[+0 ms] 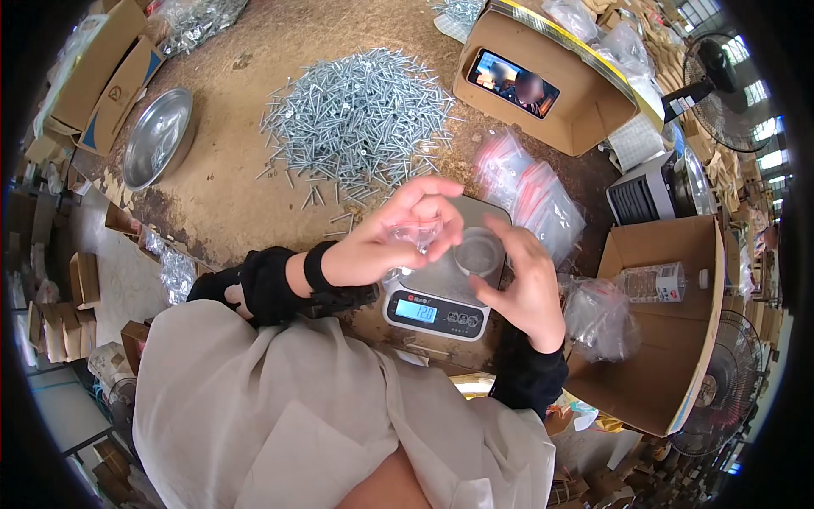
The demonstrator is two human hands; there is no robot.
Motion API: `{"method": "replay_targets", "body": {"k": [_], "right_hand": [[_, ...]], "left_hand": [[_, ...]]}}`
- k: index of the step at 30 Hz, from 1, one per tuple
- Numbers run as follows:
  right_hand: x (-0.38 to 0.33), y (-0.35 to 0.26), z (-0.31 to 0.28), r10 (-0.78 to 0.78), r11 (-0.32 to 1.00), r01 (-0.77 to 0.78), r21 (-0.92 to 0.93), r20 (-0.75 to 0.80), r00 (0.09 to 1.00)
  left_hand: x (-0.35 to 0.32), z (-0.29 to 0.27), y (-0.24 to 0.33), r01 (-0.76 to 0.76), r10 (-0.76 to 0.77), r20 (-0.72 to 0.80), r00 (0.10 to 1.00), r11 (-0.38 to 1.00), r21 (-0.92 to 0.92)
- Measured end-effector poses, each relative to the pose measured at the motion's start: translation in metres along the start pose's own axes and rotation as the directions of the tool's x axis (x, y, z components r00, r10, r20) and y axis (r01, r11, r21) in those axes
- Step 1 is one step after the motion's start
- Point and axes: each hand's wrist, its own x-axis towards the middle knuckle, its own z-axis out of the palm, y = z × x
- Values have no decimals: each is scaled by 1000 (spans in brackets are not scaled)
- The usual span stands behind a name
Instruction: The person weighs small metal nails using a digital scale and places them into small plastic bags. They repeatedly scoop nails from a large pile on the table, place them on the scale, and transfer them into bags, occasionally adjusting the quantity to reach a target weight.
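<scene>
My left hand (377, 242) is over the left part of the digital scale (441, 293), its fingers curled round a clear zip bag (415, 233) with a reddish strip. Much of that bag is hidden by the fingers. On the scale's plate stands a shallow, clear round dish (477, 252). My right hand (527, 284) curves about the dish's right side, thumb and fingers spread apart; whether they touch its rim I cannot tell. Beyond both hands lies a large heap of silvery screws (360, 114), with a few strays on its near side.
Flat zip bags with red strips (530, 191) lie right of the scale. A phone (513, 82) leans inside a cardboard box (593, 119). Another box (649, 339) at right holds a plastic bottle (653, 282). A metal bowl (158, 138) sits at left; fans (725, 81) stand at right.
</scene>
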Motion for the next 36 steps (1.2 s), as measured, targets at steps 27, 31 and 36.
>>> {"method": "replay_targets", "body": {"k": [27,31,36], "right_hand": [[-2,-30,6,-332,883,371,286,-176,927],[-10,-39,17,-319,873,329,359,-88,944],[-14,-37,25,-316,872,316,374,-62,947]], "left_hand": [[-5,2,12,-458,290,354,889,573,680],[-8,12,3,-531,245,480,843,531,661],[-10,6,-3,-517,206,499,841,577,633]]}}
